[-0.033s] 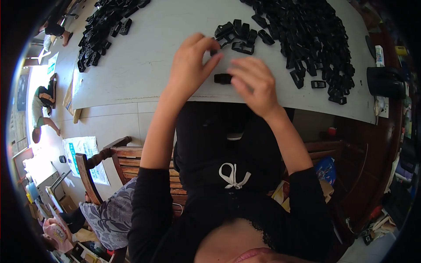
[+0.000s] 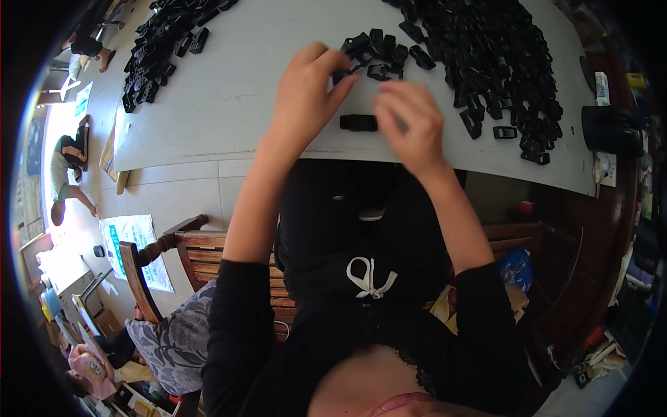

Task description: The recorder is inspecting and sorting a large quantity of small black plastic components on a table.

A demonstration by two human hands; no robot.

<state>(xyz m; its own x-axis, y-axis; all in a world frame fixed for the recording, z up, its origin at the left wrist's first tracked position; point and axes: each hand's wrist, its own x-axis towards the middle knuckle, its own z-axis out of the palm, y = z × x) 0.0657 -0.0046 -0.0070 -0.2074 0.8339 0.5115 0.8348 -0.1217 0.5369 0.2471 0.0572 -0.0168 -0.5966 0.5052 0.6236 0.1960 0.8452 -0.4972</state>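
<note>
Black plastic buckle-like pieces lie in a small cluster [image 2: 381, 47] on the grey-white table [image 2: 243, 90]. My left hand [image 2: 302, 97] is at the cluster's left edge, with a dark piece [image 2: 338, 76] showing between its thumb and forefinger; its outline is partly hidden. Nearer the table's front edge a single black piece [image 2: 358, 123] lies flat, just left of my right hand [image 2: 415, 125]. That hand hovers over the table with bent fingers smeared by motion, so whether it holds anything cannot be made out.
A large heap of black pieces [image 2: 486, 62] spreads over the table's right side, and another heap [image 2: 167, 42] lies at the far left. A dark container [image 2: 611, 131] stands beyond the right edge. Behind me are a wooden bench [image 2: 198, 243] and a patterned cushion [image 2: 177, 340].
My right hand has shifted slightly right, away from the single black piece, showing more of it. My left hand has moved a little up and right at the cluster.
</note>
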